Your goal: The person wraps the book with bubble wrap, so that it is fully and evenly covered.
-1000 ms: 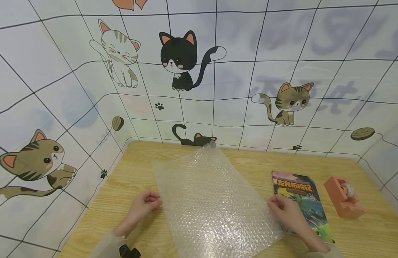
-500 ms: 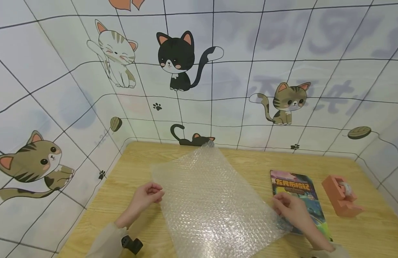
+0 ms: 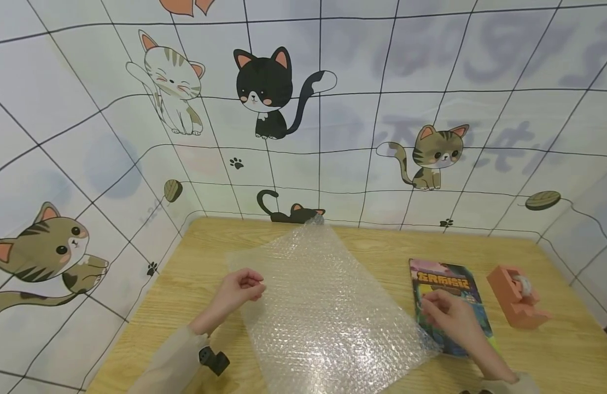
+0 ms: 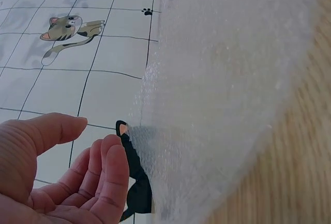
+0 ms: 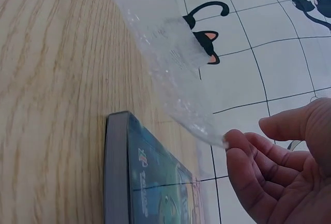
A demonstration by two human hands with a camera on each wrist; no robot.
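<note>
A large clear sheet of bubble wrap [image 3: 328, 295] spreads over the middle of the counter [image 3: 382, 246]. One corner points to the far side, where it overlaps the wall cloth [image 3: 352, 60] in the head view. From there the sheet widens and runs toward the near side, out of the picture, so its full long axis cannot be told. Another corner points right, over the near left part of a book [image 3: 443, 280]; whether it touches the cover is unclear.

The left hand [image 3: 240, 287] is at the sheet's left edge, its fingers loosely curved, with a gap to the thumb and nothing pinched. The right hand [image 3: 451, 314] is above the book, its fingers likewise bent with the thumb apart, pinching nothing. In the right wrist view a tip of the sheet meets the fingertips in outline; contact cannot be told.

Right of the book, an orange tape dispenser [image 3: 517, 313] holds a roll of tape [image 3: 522, 285] in its recess. Dispenser and book both have their long axes running from far left to near right, the book's title at its far end.
</note>
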